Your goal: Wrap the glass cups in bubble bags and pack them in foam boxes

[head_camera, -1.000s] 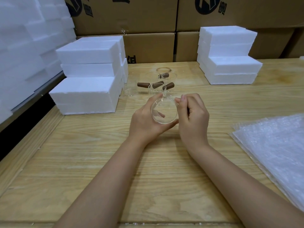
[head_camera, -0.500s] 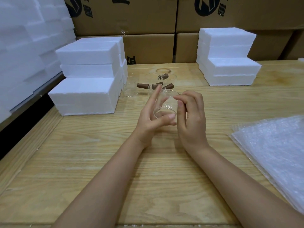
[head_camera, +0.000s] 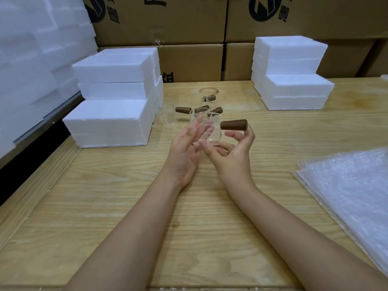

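Farthest left, at ten o'clock from the hands, a left stack of foam boxes (head_camera: 113, 101) sits on the wooden table (head_camera: 105, 206), its lids all on. Just beside it, toward eleven o'clock, the other glass cups (head_camera: 168, 112) stand in a loose cluster, their brown handles pointing various ways. Brown cardboard cartons (head_camera: 189, 59) line the back at twelve o'clock.

At the centre, the left hand (head_camera: 184, 152) is spread, its straight fingers (head_camera: 196, 131) laid flat against the left wall of the glass cup (head_camera: 206, 131), which is upright and raised off the table between both hands. Its wooden handle (head_camera: 234, 124) juts toward three o'clock. The right hand (head_camera: 233, 152) curls loosely around the cup from below: the thumb (head_camera: 206, 147) presses at the base, and one fingertip touches the far end of the handle, while the index finger hangs bent beneath it.

At one o'clock stands a right stack of foam boxes (head_camera: 291, 80), well apart from the hands. At four o'clock, a pile of clear bubble bags (head_camera: 352, 196) lies flat on the table's right edge.
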The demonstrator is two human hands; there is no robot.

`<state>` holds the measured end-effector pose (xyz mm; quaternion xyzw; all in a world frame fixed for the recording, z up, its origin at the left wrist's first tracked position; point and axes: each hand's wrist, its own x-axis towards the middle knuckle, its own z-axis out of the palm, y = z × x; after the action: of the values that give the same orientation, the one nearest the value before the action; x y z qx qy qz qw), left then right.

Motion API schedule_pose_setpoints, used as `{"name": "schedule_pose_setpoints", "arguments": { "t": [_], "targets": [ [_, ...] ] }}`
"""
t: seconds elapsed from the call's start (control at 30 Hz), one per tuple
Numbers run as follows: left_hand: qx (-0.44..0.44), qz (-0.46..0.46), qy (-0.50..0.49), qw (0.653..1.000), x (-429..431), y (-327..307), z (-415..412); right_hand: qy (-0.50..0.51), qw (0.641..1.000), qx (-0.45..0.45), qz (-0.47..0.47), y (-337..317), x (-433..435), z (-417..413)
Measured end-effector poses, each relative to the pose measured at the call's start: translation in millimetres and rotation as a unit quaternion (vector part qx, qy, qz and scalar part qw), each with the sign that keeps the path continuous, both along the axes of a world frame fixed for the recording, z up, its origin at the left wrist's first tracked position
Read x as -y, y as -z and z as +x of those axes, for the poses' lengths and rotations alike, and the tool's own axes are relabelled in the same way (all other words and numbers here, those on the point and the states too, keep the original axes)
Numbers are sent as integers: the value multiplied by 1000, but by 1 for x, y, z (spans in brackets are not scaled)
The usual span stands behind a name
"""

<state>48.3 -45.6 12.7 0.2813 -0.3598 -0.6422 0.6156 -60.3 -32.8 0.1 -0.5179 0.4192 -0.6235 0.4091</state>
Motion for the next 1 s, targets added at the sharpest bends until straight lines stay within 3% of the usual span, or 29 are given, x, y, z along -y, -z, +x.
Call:
{"name": "schedule_pose_setpoints", "arguments": {
  "t": [0.3,0.4,0.47,0.6,0.8,1.0],
  "targets": [
    [24,-17,7,1000,-1,1,-1,-77,985,148,49,-6,-1,0],
    [34,-9,21,999,0,2,4,-164,935,300,92,-12,0,-6],
    [43,-8,27,999,1,2,5,-208,907,348,111,-15,1,-11],
    [93,-17,14,995,2,4,4,-245,882,380,135,-15,1,-14],
    [95,-29,-6,995,3,5,4,-241,869,403,156,-14,2,-14],
    [106,-36,-24,993,2,7,2,-175,898,378,142,-13,0,-2]
  ]
}}
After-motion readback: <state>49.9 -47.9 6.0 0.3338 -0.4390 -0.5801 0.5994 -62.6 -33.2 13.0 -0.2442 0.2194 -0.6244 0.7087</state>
